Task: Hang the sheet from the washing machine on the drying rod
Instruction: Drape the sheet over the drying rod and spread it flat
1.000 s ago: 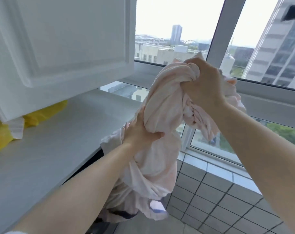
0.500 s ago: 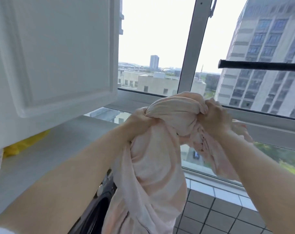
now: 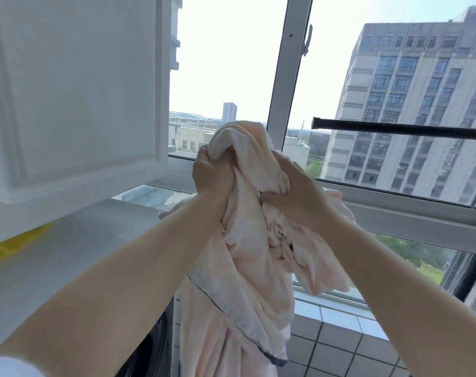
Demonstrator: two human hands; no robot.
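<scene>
Moved since earlier: both hands have lifted the bundle higher and drawn closer together; a second ago the left hand gripped the sheet low down, now it is near the top of the wad, and the drying rod has come fully into view.
Left hand [image 3: 213, 174]: fingers curled tight around a fold at the top of the sheet.
Right hand [image 3: 292, 190]: clamped on the bunched cloth just beside the left, thumb dug into the folds.
Sheet [image 3: 247, 268]: pale pink, still a twisted wad at chest height, its dark-edged hem trailing down in front of the washing machine.
Washing machine [image 3: 155, 346]: dark front just visible under the counter [image 3: 76, 246], behind the hanging cloth.
Drying rod [image 3: 400, 129]: black, bare, beyond and to the right of the hands, well apart from the sheet.
Done: the sheet looks to be out of the drum, though its lowest part is out of view.
Left: untangle and spread the sheet, carry it right, drape it over the rod.
Stage: judged about halfway, with the harder half to come.
</scene>
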